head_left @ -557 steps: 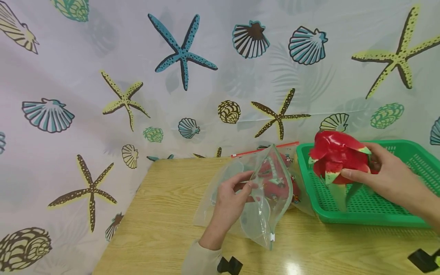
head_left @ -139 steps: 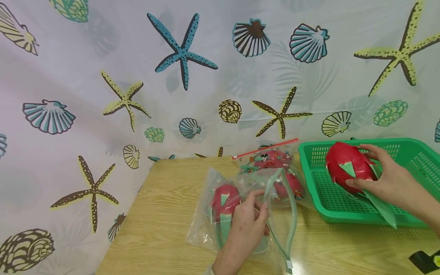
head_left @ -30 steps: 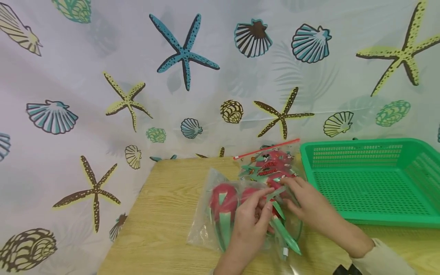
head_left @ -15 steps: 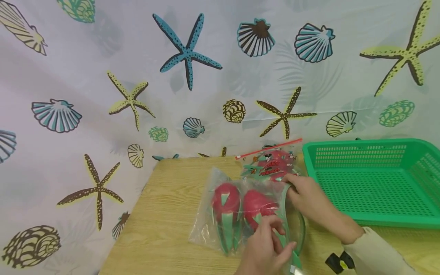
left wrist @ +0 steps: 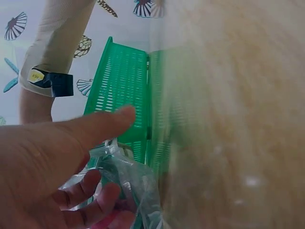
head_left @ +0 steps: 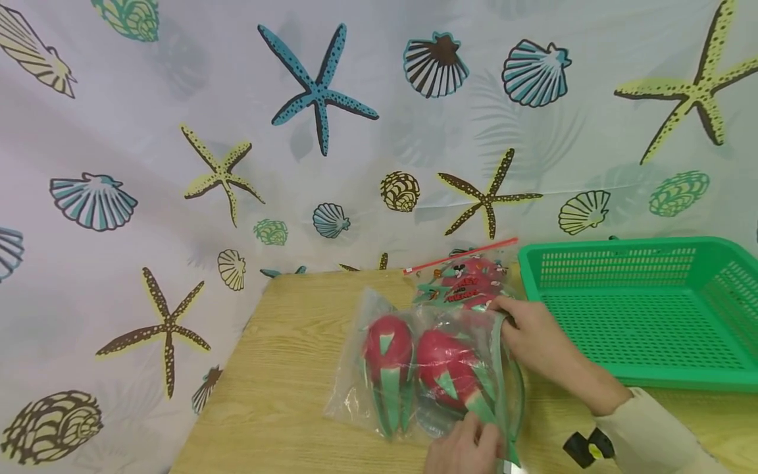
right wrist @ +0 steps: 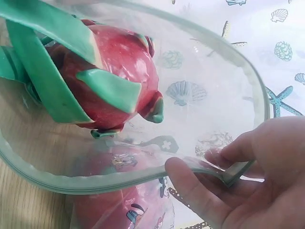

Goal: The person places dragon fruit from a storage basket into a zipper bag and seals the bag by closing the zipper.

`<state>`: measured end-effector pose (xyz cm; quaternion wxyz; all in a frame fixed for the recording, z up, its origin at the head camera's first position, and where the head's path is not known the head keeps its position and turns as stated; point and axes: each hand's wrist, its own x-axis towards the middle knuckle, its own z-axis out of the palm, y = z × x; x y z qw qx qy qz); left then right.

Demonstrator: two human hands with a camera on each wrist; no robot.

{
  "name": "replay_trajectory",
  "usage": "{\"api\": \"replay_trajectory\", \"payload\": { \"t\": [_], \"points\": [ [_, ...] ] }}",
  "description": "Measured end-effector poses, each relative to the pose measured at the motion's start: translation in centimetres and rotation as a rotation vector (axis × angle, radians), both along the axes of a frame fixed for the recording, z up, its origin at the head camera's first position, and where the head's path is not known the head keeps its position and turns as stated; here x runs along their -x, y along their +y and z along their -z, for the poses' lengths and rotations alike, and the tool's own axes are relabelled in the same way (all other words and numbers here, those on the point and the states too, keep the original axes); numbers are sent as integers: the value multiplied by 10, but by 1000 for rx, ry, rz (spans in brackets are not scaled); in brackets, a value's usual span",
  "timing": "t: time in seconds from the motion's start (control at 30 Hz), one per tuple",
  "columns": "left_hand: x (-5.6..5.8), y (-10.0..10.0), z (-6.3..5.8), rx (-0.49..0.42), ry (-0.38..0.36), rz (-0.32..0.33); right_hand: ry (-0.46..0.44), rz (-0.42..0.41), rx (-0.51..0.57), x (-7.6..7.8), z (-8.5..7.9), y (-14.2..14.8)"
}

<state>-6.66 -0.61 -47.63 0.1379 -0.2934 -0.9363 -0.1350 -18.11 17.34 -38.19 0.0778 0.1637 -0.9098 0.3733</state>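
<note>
Two red dragon fruits with green scales lie side by side in a clear zip bag on the table, the left one (head_left: 387, 345) and the right one (head_left: 453, 368). The bag (head_left: 349, 388) has its mouth agape to the right, as the right wrist view shows. My right hand (head_left: 541, 342) pinches the mouth's far corner between thumb and fingers (right wrist: 188, 188). At the bag's near side, my left hand (head_left: 464, 447) touches the plastic by the right fruit's long scales. Its thumb (left wrist: 102, 126) stands well apart from the loosely bent fingers in the left wrist view.
A green plastic basket (head_left: 622, 378) stands at the right. Behind the clear bag lies a printed bag with a red zip (head_left: 462, 257), red fruit inside. A shell-and-starfish cloth (head_left: 355, 171) hangs behind the wooden table (head_left: 254, 395).
Since 4.6 s ago, the second dragon fruit went from above the basket into the bag. My right hand now pinches the bag's mouth; my left hand has slid down to the near edge.
</note>
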Motion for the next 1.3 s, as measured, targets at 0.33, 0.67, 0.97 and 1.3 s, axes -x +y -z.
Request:
{"api": "replay_trajectory", "payload": {
  "t": [0.33, 0.67, 0.97, 1.3],
  "points": [
    [2, -6, 2, 18, 112, 17, -51, 1, 36, -1, 0, 5],
    [9, -25, -1, -188, 407, 95, 23, -5, 36, 3, 2, 7],
    [16, -47, -9, -327, 529, 152, -17, -15, 27, 3, 7, 11],
    [27, -79, -48, -535, 571, 88, -23, -46, 66, 3, 10, 13]
  ]
}}
